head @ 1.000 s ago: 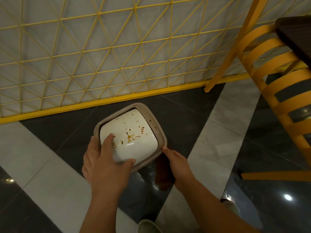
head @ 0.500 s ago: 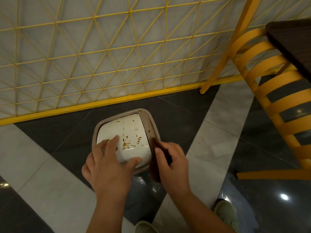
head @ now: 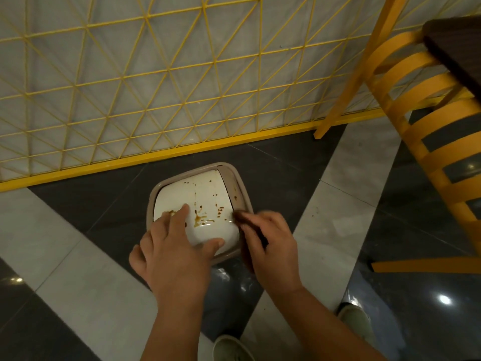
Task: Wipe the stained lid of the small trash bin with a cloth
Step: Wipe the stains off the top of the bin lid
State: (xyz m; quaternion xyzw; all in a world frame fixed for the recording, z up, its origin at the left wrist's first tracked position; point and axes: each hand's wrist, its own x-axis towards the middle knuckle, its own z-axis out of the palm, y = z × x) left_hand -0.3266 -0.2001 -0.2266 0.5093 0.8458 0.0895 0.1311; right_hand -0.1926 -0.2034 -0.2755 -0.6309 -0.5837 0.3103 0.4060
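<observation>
Trash bin [head: 235, 175] on floor [head: 78, 256] near yellow lattice. Left hand [head: 174, 254] spread flat, steadying white lid [head: 205, 201]. Right hand [head: 270, 246] pinches dark cloth [head: 243, 217] at lid's right edge; stains [head: 200, 217] lie just left of cloth.

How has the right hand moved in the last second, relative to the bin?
Yes. The right hand with the dark cloth has moved from beside the bin's near corner up onto the rim, toward the stained lid.
</observation>
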